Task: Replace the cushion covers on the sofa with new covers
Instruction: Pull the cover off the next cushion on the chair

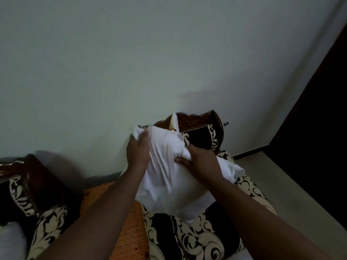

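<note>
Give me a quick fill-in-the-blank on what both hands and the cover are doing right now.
1. Both hands grip a ____ cover around the cushion.
2. The left hand bunches fabric near the cover's ____ end.
3. A ____ cushion corner pokes out there.
4. The right hand has its grip on the cover's ____ side.

Missing: white; top; yellow; right

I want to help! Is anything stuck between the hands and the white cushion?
No. Both hands already grip the white cover: the left hand at its top corner, the right hand at its side. Nothing sits between them and the cushion, held above the patterned sofa.
</note>
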A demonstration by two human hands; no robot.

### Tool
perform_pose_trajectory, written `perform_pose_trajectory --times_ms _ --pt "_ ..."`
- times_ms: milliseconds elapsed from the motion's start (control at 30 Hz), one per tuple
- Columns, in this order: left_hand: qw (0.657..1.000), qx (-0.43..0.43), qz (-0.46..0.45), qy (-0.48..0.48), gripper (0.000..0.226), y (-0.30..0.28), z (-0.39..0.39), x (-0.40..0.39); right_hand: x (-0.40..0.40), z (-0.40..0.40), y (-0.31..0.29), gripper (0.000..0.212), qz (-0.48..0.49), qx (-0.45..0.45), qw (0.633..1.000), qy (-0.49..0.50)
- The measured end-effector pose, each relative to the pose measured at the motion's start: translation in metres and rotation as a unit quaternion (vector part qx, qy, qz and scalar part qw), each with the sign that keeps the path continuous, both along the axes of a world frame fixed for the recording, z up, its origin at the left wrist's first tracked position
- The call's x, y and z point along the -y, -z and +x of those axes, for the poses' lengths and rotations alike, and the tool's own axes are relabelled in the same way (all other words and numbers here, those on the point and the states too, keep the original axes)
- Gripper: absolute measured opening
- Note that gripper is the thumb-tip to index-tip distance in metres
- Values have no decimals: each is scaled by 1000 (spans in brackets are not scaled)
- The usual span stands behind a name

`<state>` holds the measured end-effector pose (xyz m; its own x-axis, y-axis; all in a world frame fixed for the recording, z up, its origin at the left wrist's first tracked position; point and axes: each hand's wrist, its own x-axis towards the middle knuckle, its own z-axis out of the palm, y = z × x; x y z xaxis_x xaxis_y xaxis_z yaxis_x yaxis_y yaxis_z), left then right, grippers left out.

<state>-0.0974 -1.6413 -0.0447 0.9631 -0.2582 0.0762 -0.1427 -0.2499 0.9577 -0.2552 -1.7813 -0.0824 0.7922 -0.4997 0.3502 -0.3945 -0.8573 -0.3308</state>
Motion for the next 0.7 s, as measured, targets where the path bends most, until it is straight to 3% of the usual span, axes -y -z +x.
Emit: perform_pose_trajectory --times_ms 100,167,300,400,500,633,700 --pt "990 37 84 107 66 -7 15 -1 -9 2 8 53 -30 38 997 -63" --pt "965 95 184 162 42 -10 24 -5 -12 5 8 48 -57 43 994 -84" --pt "928 158 318 111 46 -4 34 -10 -10 5 1 42 -104 20 990 -99" --pt "968 106 219 63 42 11 44 -12 -9 1 -7 44 -162 -8 981 -104" --pt "984 37 158 -77 41 20 84 -46 9 -20 -11 48 -147 6 987 -72" --pt "963 22 266 -37 54 29 97 -66 33 -41 -18 44 -100 63 992 -38" --pt "975 65 214 4 66 20 73 -45 28 -32 -22 45 -101 41 993 -41"
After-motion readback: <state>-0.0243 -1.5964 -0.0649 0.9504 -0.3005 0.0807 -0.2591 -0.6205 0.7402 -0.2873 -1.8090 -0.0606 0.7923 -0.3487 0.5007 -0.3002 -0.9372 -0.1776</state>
